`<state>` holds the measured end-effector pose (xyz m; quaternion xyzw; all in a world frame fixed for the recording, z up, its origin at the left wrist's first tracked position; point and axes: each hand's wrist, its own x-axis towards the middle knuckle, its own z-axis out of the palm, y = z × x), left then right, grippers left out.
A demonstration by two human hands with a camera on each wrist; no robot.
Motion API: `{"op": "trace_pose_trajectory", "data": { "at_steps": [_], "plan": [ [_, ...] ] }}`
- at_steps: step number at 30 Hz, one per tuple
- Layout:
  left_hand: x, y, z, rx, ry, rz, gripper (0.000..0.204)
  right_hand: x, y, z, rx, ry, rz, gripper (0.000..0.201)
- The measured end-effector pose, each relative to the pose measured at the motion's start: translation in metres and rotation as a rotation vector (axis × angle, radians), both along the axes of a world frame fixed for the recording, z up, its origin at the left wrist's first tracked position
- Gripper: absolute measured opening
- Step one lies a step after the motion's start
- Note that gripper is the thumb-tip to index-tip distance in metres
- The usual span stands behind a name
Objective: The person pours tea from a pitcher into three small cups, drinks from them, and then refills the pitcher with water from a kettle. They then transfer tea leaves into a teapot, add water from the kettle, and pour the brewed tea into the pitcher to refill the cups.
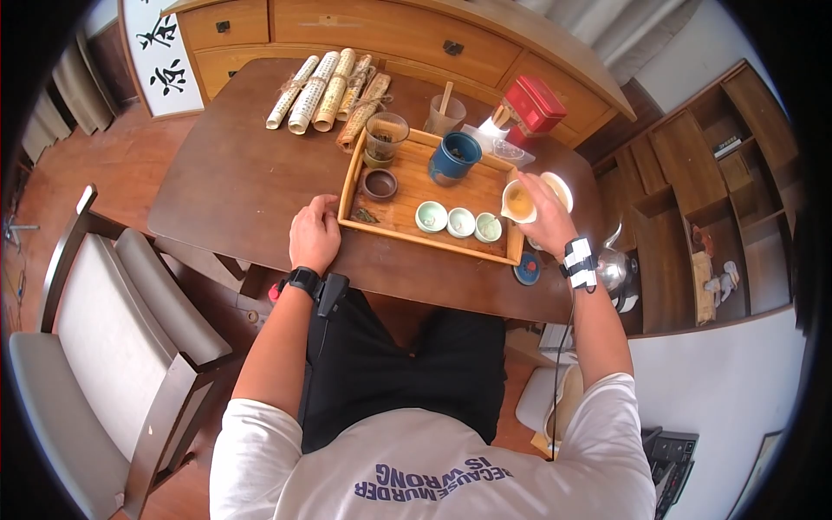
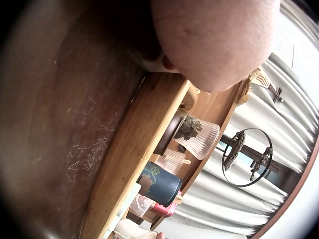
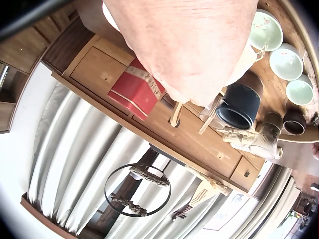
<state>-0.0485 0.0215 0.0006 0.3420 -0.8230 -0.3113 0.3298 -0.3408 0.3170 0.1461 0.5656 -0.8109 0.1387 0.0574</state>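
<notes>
My right hand point(image 1: 548, 221) grips a white pitcher point(image 1: 511, 213) of amber tea at the tray's right end, its spout toward the cups. Its far side is hidden by the hand in the right wrist view. Beside the hand is another white vessel point(image 1: 562, 185), partly covered. Three pale green cups point(image 1: 431, 217) stand in a row along the near side of the wooden tray point(image 1: 407, 240). My left hand point(image 1: 314, 236) rests at the table's near edge by the tray's left corner, fingers loosely bent and holding nothing.
On the tray are a blue canister point(image 1: 455, 160), a small brown cup point(image 1: 380, 184) and a ribbed glass point(image 1: 386, 133) with dark leaves. Behind it lie rolled scrolls point(image 1: 314, 91) and a red box point(image 1: 533, 104). A blue lid point(image 1: 527, 269) and steel kettle point(image 1: 614, 270) sit at the right.
</notes>
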Motion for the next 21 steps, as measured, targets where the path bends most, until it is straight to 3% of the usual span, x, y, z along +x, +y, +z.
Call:
{"op": "trace_pose_trajectory", "data": {
  "at_steps": [21],
  "plan": [
    [-0.001,-0.001,-0.004,-0.013,-0.002,0.006,0.026,0.01,-0.018,0.002,-0.13,-0.188,-0.047,0.087]
  ]
}}
